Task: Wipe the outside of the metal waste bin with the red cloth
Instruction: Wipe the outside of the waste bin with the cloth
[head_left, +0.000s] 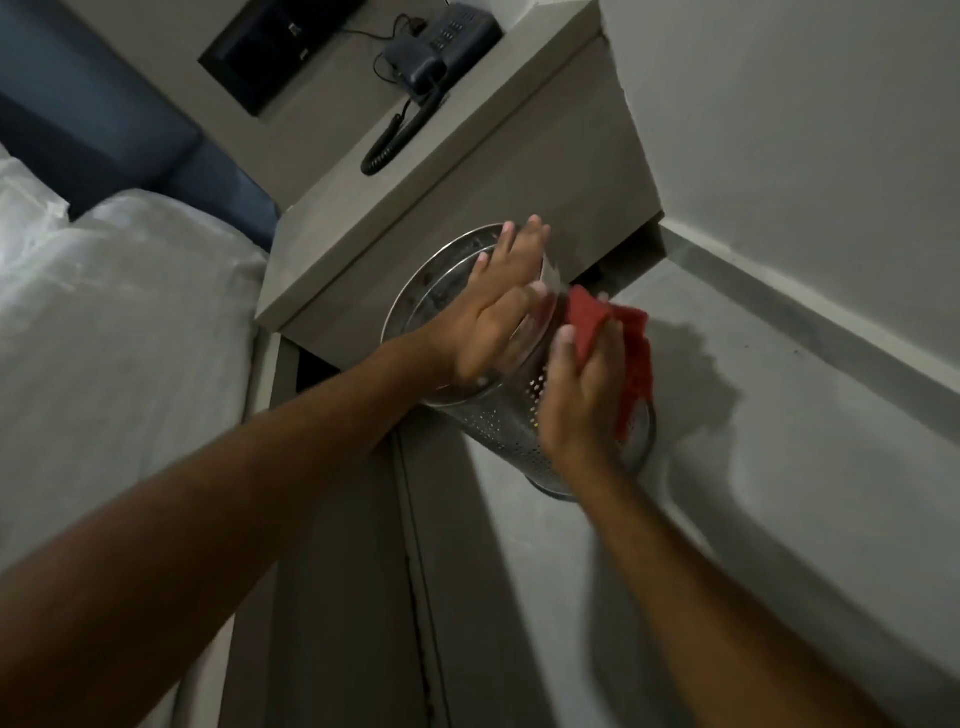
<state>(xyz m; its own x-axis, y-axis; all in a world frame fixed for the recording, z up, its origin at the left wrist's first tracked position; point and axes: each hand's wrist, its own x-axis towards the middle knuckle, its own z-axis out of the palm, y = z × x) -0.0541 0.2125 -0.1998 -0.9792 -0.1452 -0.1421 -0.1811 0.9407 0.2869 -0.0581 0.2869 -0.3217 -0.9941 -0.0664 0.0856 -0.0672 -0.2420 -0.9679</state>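
Wiping braced metal waste bin (496, 418).
Steadied at 11 o'clock by left hand (496, 306), fingers spread; red cloth (631, 358) pinched in right hand (576, 400) at 3.

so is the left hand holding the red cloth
No, the right hand holds the red cloth on the bin; the left hand rests on the rim.

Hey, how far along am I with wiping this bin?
Underway. Done: cannot tell; wiped metal looks no different. In hand: left hand lies across the metal waste bin rim; right hand presses the red cloth against its perforated side. Left: likely the remaining wall and base.
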